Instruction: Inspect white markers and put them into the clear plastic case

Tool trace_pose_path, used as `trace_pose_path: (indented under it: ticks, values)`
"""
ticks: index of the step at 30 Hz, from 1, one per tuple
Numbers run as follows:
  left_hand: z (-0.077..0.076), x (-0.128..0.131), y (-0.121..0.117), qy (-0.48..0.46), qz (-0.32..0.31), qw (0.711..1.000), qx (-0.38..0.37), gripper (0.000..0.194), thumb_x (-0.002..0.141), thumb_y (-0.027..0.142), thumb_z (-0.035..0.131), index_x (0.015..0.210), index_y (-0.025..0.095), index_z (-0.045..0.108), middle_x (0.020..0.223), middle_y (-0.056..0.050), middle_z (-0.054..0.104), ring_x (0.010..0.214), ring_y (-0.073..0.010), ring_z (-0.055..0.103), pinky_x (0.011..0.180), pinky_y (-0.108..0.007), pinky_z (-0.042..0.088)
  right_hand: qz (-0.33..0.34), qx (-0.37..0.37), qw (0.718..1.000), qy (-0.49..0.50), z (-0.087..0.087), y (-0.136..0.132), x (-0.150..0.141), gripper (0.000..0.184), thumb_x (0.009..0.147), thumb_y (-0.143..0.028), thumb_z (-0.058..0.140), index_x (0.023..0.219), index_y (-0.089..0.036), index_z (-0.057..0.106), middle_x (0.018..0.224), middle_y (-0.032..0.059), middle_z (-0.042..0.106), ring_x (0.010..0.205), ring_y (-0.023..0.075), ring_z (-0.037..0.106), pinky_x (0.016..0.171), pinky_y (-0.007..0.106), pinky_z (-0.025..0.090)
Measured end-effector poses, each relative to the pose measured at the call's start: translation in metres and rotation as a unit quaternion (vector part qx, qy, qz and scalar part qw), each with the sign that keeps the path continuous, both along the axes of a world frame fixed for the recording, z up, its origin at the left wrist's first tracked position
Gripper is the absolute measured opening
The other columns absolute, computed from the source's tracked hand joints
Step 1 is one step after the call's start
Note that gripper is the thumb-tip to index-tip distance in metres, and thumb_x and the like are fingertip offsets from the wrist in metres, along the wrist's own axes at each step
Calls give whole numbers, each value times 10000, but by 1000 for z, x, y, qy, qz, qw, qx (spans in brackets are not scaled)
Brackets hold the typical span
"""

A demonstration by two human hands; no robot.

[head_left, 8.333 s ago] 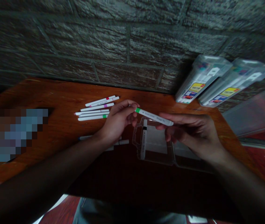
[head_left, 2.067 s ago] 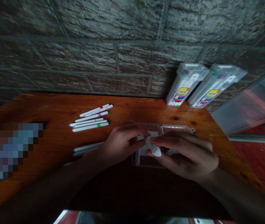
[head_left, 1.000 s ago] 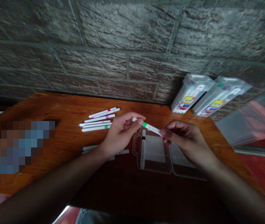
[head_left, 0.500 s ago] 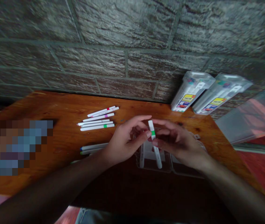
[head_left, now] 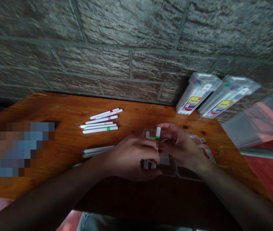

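A white marker with a green band [head_left: 157, 132] is between my two hands over an open clear plastic case [head_left: 171, 170]. My right hand [head_left: 182, 147] pinches it near the banded end. My left hand [head_left: 133, 157] curls over its lower part, fingers around the shaft, hiding most of it. Another white marker [head_left: 147, 134] lies along the left side of the case, partly covered by my left hand. To the left, several white markers [head_left: 100, 129] with coloured bands lie in a loose row. Further markers [head_left: 98, 150] are partly behind my left forearm.
Two closed clear cases of markers [head_left: 191, 99] stand against the stone wall [head_left: 102, 57] at the back right. A blurred-out object [head_left: 25, 150] is on the left of the wooden table [head_left: 61, 112]. A translucent panel [head_left: 259, 122] is beyond the right edge.
Over the last second the green-banded marker has turned from slanting sideways to nearly lengthwise and come down into the case. My left hand has moved from its upper end to its lower part.
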State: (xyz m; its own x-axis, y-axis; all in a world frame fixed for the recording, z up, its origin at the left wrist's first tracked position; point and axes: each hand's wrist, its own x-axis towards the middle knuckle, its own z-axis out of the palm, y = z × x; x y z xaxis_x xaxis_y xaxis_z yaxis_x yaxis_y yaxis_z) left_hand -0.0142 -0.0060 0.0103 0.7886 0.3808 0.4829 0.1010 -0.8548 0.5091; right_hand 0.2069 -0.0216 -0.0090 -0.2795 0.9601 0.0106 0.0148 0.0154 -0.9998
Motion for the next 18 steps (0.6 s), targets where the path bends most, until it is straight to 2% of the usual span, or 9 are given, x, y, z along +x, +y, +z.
trace_pose_path:
  ticks: [5, 7, 9, 12, 18]
  values:
    - [-3, -3, -1, 93, -55, 991, 76, 204, 833, 345, 868, 969, 229, 769, 979, 37, 771, 775, -118, 687, 646, -283, 484, 5, -1, 1000, -21, -5, 0, -2, 507, 859, -287, 830, 1264, -238, 528, 925, 13, 801, 709, 174, 783, 613, 280, 639]
    - [-3, -3, -1, 111, -55, 987, 103, 149, 858, 328, 849, 935, 223, 777, 1001, 32, 776, 809, -130, 697, 680, -297, 490, 1, 9, 999, -37, -7, 0, -2, 508, 857, -280, 821, 1276, -227, 539, 925, 17, 802, 748, 184, 786, 643, 293, 639]
    - [-1, -3, -1, 130, -48, 982, 131, 116, 896, 320, 809, 861, 215, 771, 982, 24, 773, 823, -147, 701, 699, -314, 491, -9, 24, 998, -65, -8, 0, -2, 507, 855, -279, 819, 1287, -206, 565, 945, 36, 808, 714, 172, 763, 610, 278, 614]
    - [2, -3, -3, 156, -37, 974, 163, 184, 918, 311, 772, 762, 216, 749, 913, 12, 759, 821, -170, 698, 681, -335, 480, -25, 59, 992, -110, -10, 1, -1, 477, 864, -263, 808, 1294, -180, 619, 960, 55, 815, 653, 145, 720, 544, 244, 550]
    - [6, -2, -5, 166, -24, 968, 187, 249, 924, 294, 751, 692, 214, 711, 799, 13, 734, 766, -177, 679, 636, -340, 456, -25, 110, 985, -130, -13, 3, 0, 417, 874, -258, 809, 1260, -185, 668, 931, 39, 819, 691, 144, 719, 533, 232, 497]
